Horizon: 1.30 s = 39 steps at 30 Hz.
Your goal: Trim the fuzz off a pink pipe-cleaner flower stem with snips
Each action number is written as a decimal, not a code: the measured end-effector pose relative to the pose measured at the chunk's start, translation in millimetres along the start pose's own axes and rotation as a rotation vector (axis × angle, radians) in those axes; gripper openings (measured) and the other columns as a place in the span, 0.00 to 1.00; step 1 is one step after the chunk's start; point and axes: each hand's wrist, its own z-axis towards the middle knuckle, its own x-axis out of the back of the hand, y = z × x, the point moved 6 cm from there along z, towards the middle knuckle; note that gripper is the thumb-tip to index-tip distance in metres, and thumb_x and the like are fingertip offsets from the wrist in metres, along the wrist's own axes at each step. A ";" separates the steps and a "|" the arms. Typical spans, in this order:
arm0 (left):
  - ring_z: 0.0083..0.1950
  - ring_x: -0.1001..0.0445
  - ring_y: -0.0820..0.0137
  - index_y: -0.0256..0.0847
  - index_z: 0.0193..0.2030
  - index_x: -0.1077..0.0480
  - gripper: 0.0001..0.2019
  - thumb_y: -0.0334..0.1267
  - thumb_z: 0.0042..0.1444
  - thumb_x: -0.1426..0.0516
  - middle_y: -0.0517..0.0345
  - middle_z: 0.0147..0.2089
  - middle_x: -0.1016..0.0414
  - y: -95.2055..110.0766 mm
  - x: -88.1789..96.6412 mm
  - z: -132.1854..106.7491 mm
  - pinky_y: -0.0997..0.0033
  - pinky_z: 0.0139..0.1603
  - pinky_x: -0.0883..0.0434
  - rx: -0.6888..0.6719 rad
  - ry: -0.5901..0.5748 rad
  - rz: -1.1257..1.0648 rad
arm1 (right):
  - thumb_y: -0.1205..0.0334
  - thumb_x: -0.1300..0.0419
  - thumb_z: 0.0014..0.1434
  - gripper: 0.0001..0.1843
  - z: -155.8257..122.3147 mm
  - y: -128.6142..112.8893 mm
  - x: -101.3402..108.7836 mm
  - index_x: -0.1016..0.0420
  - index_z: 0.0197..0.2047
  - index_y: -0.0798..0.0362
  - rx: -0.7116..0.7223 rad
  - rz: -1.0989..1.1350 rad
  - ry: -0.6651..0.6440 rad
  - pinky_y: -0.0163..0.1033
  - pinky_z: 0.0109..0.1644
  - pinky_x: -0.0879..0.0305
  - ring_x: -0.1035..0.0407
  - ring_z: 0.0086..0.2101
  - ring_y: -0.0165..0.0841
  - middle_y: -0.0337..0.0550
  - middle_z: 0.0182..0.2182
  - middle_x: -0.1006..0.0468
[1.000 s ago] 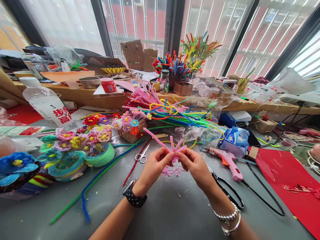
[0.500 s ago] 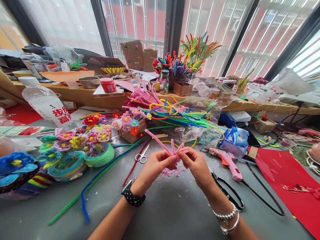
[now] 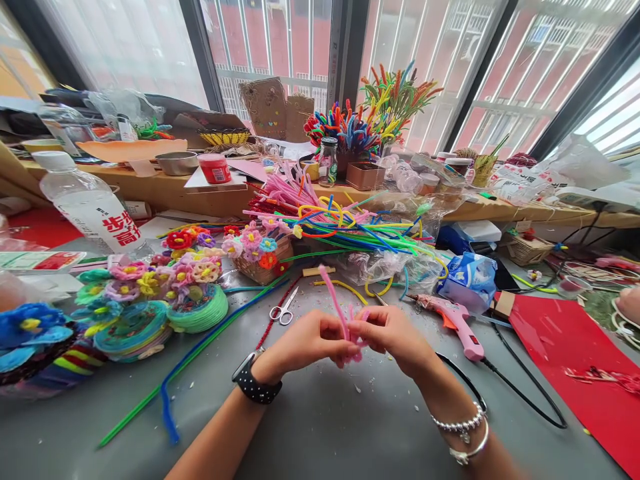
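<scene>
Between both hands, above the grey table, is a bent pink pipe cleaner (image 3: 333, 297) with one long end sticking up to the left and small loops lower down. My left hand (image 3: 313, 340) pinches it from the left, fingers curled. My right hand (image 3: 393, 337) pinches the loops from the right with thumb and forefinger. Just left of my left hand lie small scissors (image 3: 284, 309) and a dark red pipe cleaner (image 3: 273, 320). Right of my right hand rests a pink glue gun (image 3: 457, 320). Black-handled pliers (image 3: 463, 377) are partly hidden by my right forearm.
Pipe-cleaner flower baskets (image 3: 197, 308) stand at the left near a water bottle (image 3: 93, 203). A heap of coloured pipe cleaners (image 3: 345, 223) lies at the back. Red sheet (image 3: 565, 333) and the glue gun's black cord (image 3: 533, 393) occupy the right. Another person's hand (image 3: 630, 307) shows at the right edge.
Both hands have turned and shifted slightly, the fingers closing nearer together. The pink pipe cleaner's several raised ends now show as one long upright end with small loops below.
</scene>
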 end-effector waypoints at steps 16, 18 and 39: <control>0.32 0.28 0.72 0.33 0.31 0.29 0.12 0.43 0.47 0.43 0.55 0.28 0.28 -5.8 15.3 3.2 0.74 0.36 0.32 0.054 0.289 -0.390 | 0.60 0.35 0.43 0.09 0.2 -7.2 12.0 0.28 0.28 0.54 0.145 0.294 0.206 0.36 0.35 0.36 0.33 0.30 0.29 0.38 0.26 0.26; 0.31 0.28 0.73 0.33 0.29 0.29 0.12 0.42 0.46 0.42 0.56 0.27 0.28 -6.1 14.7 3.1 0.74 0.35 0.32 0.067 0.291 -0.378 | 0.61 0.36 0.43 0.07 0.3 -7.3 14.1 0.28 0.27 0.54 0.169 0.306 0.235 0.33 0.32 0.38 0.34 0.28 0.28 0.37 0.25 0.27; 0.35 0.27 0.69 0.34 0.34 0.26 0.12 0.41 0.45 0.41 0.52 0.33 0.25 -7.1 18.9 2.9 0.72 0.39 0.31 -0.007 0.389 -0.426 | 0.65 0.42 0.52 0.05 -7.1 -16.0 12.1 0.30 0.34 0.52 0.472 -0.181 0.406 0.36 0.38 0.34 0.31 0.31 0.30 0.39 0.30 0.26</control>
